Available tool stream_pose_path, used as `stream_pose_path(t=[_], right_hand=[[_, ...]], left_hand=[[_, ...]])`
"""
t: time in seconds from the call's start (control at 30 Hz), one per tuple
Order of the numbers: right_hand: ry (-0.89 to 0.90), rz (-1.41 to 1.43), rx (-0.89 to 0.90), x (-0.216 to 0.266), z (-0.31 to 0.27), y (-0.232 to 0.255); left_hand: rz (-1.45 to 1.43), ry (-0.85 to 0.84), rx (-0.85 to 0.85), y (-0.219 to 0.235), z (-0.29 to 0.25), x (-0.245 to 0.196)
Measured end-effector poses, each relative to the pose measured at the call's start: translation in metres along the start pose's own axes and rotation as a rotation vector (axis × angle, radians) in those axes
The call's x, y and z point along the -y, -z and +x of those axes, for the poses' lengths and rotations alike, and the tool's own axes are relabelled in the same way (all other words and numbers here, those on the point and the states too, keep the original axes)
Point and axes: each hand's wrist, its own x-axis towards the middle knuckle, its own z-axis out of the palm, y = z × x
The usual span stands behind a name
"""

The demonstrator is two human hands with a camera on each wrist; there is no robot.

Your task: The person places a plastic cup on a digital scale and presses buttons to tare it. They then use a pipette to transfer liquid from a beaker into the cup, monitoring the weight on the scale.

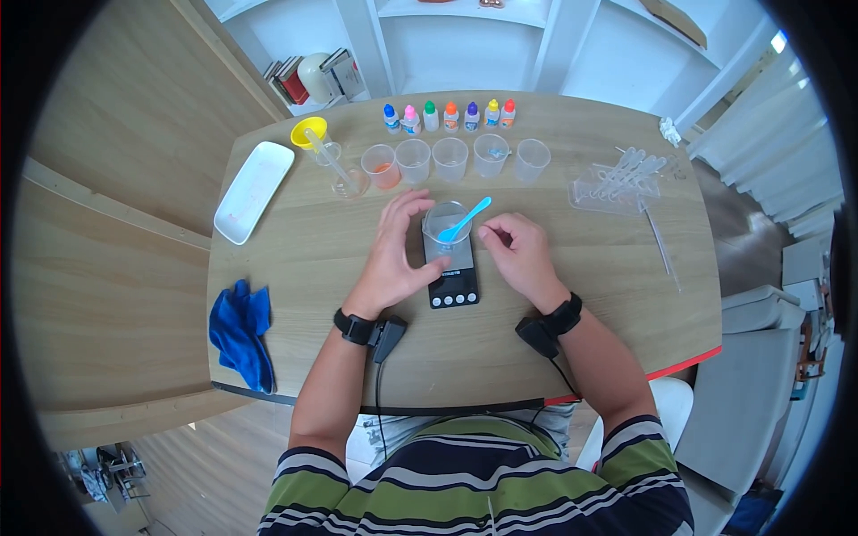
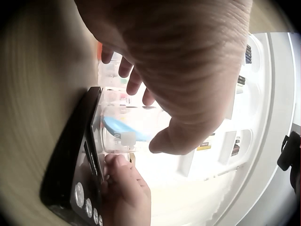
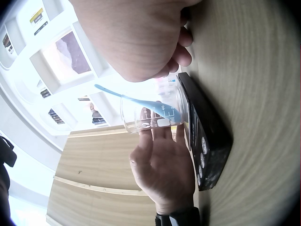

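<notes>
Striped in green, navy and white, the person's shirt (image 1: 500, 482) lay nearest the camera, below the tabletop's edge. Beyond it, a clear graduated beaker (image 1: 437, 221) stood upright on a black digital scale (image 1: 454, 288), with a light-blue spoon (image 1: 466, 220) leaning inside, its handle rising past the rim. On one side the left hand (image 1: 397, 243) curved widely about the beaker, fingers and thumb spread well apart, gripping nothing; whether any fingertip touched the wall could not be told. Opposite, the right hand (image 1: 521, 255) was just beside the beaker, fingers folded in, thumb near the forefinger, with nothing visible in it. Behind stood five clear plastic cups (image 1: 450, 159) and seven dropper bottles (image 1: 451, 117) with coloured caps.
</notes>
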Motion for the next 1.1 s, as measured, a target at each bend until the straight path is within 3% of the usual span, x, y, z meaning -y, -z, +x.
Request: stream_pose_path(t=[0.33, 0.57, 0.63, 0.77, 0.87, 0.97, 1.03, 1.1], right_hand=[[0.005, -0.009, 0.011, -0.002, 0.0, 0.0], [0.004, -0.034, 0.012, -0.002, 0.001, 0.001], [0.012, -0.029, 0.023, -0.001, 0.001, 0.001], [0.003, -0.014, 0.022, 0.002, 0.001, 0.0], [-0.018, -0.029, 0.026, 0.001, 0.002, 0.001], [-0.02, -0.042, 0.025, -0.003, 0.002, 0.001], [0.001, -0.04, 0.016, -0.002, 0.002, 0.0], [-0.024, -0.039, 0.026, 0.001, 0.002, 0.001]], left_hand=[[0.002, -0.022, -0.04, -0.015, 0.004, -0.002], [-0.066, 0.151, -0.074, -0.014, 0.004, -0.014], [-0.072, 0.139, -0.173, -0.009, 0.003, -0.013], [-0.043, 0.116, -0.258, 0.032, -0.002, -0.004], [-0.022, 0.172, -0.5, 0.074, -0.011, 0.015], [0.037, 0.218, -0.607, 0.108, -0.023, 0.035], [0.16, 0.395, -0.695, 0.12, -0.032, 0.049], [0.146, 0.44, -0.692, 0.123, -0.038, 0.056]])
